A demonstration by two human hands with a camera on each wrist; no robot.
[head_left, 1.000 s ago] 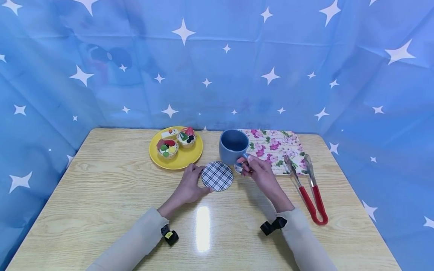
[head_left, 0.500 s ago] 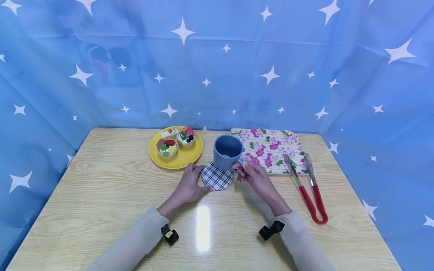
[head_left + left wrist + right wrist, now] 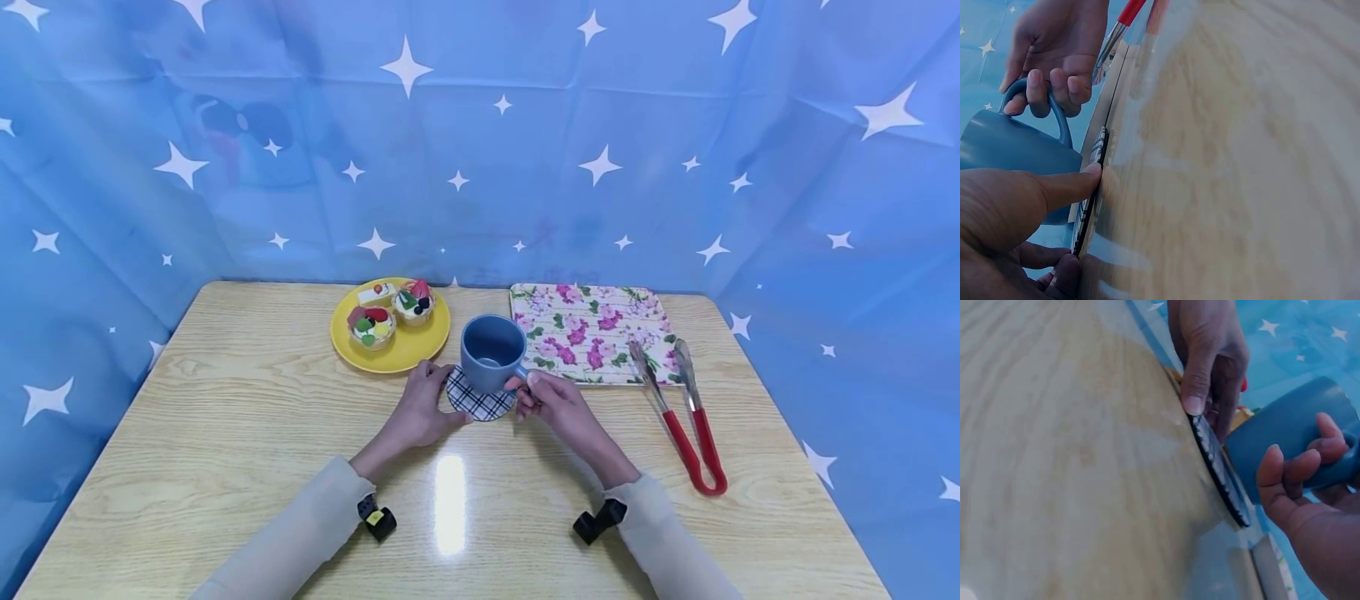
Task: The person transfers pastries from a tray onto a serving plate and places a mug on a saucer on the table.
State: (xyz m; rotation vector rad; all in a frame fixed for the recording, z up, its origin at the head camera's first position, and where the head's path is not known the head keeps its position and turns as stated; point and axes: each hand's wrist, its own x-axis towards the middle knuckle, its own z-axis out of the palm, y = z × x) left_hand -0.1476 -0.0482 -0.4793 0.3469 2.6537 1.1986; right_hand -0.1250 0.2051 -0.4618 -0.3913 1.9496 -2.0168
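My right hand [image 3: 553,403] grips the handle of a blue mug [image 3: 489,371], its fingers curled through the loop. The mug is upright, directly over a round black-and-white plaid coaster [image 3: 487,407] and hiding its back part. Whether its base touches the coaster or hovers just above, I cannot tell. My left hand [image 3: 422,410] holds the coaster from the left, thumb at the near edge and fingers at the far-left edge. In the left wrist view, the thumb presses on the rim of the coaster [image 3: 1099,150], which lies flat on the table.
A yellow plate [image 3: 416,354] with two fruit tarts [image 3: 371,327] and a small cake slice [image 3: 377,292] stands behind my left hand. At the back right lies a floral tray [image 3: 585,333]. Red-handled tongs [image 3: 697,454] lean with their tips on the tray's edge.
My right hand has brought the mug left and toward me, from beside the tray's front-left corner to over the coaster. My left hand has stayed at the coaster.
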